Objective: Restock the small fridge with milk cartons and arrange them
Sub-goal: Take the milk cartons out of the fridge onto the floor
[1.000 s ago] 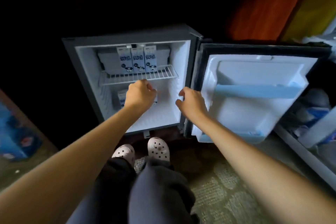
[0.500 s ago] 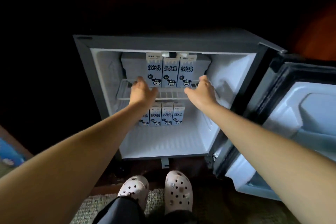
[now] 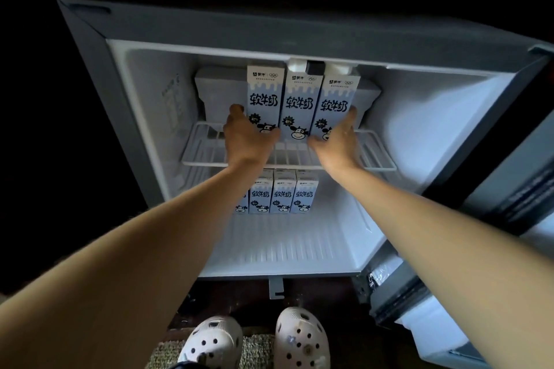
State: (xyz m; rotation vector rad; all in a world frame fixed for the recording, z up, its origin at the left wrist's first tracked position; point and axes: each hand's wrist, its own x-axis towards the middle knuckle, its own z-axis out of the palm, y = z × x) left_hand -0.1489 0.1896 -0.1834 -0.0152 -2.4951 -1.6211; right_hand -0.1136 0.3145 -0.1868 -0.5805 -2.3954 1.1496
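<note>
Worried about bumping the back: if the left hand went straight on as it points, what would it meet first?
Probably the pale grey cooling box at the rear: the left hand lies alongside the leftmost blue-and-white milk carton, fingers pointing past it. Depth is unclear.

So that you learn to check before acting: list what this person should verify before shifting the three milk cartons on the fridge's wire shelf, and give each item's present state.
1. fridge door open, leaving both arms room: ok.
2. Three top cartons upright, side by side on the wire shelf: ok.
3. left hand against the row's left side, right hand against its right side: ok.
4. Free shelf on both sides of the row: ok.
5. lower cartons upright on the fridge floor: three ok; a fourth is partly hidden behind the left forearm, cannot tell.
6. Room behind the row: cannot tell.
</note>
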